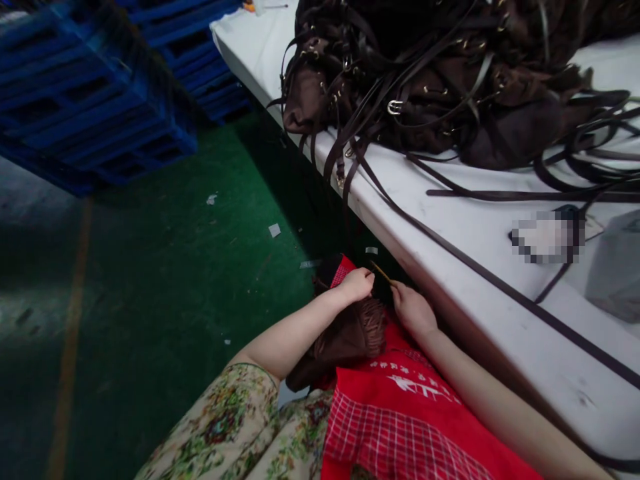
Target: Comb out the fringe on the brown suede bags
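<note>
My left hand (pixel 359 285) is closed in a pinch above a brown fringed bag (pixel 345 337) resting on my lap. What its fingertips grip is too small and dark to make out. My right hand (pixel 414 311), just to the right, is closed around the end of a thin yellowish stick-like tool (pixel 383 273). The tool slants up and left, its far tip close to my left fingertips. Beneath both hands lies a red apron (pixel 425 387) with a checked pocket.
To the right runs a white-covered table (pixel 415 227) heaped with brown bags (pixel 425 87) and dark straps (pixel 450 247), some hanging over its edge. A blurred-out item (pixel 547 237) and a clear plastic bag (pixel 617 267) lie there. Blue pallets (pixel 90 93) stand left on a green floor (pixel 200 267) with scraps.
</note>
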A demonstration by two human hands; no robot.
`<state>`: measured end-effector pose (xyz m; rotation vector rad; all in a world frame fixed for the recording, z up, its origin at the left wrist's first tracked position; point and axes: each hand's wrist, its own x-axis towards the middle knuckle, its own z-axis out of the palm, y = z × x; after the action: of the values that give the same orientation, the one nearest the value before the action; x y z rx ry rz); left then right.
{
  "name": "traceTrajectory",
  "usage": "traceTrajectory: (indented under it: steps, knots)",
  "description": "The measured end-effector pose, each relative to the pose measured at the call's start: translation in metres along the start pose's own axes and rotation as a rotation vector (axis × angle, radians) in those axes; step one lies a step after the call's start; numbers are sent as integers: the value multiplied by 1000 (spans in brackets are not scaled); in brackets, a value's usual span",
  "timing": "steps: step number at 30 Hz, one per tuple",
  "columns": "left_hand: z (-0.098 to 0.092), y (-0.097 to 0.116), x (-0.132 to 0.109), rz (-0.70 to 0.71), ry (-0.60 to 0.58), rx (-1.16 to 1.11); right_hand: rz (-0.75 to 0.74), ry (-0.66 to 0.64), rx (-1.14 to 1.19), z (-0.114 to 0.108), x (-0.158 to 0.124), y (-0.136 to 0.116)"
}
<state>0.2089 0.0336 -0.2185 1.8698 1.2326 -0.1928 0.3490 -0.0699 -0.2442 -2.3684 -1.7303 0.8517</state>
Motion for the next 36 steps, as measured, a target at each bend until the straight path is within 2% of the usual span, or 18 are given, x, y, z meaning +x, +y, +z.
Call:
traceTrajectory:
  steps: [3,6,8,10,13,15,17,18,20,22,24,27,29,32,34,36]
  knots:
    - [22,17,-7,45,7,165,55,-83,16,5,5,2]
    - [48,30,-29,145,-104,283,107,-131,28,12,17,11]
    - [56,37,-43,210,-187,321,131,-149,26,14,25,19]
    - [51,42,-56,271,-196,329,127,-140,25,11,30,22]
    - [26,43,-78,444,-140,292,37,-85,66,-5,37,15]
    - [13,43,-96,529,-165,297,-113,-4,130,-16,44,-1]
    - [9,43,-112,518,-218,354,-293,49,187,-22,53,-23]
    - [11,44,-119,496,-216,385,-361,22,204,-22,57,-35]
    - [18,46,-131,452,-135,429,-413,-132,209,-15,64,-56]
    - [21,48,-140,380,1,459,-394,-270,211,-3,67,-72]
    - [17,46,-147,255,62,498,-361,-295,226,9,66,-79]
    - [-4,29,-160,118,-64,565,-306,-265,300,11,59,-78]
    - [-27,11,-172,143,-113,598,-272,-236,375,0,50,-75]
    - [-70,-15,-197,204,20,598,-261,-173,660,-32,22,-74]
    - [-99,-25,-216,209,123,577,-295,-128,847,-55,-6,-73]
    - [-122,-29,-231,235,149,514,-323,-83,868,-71,-35,-71]
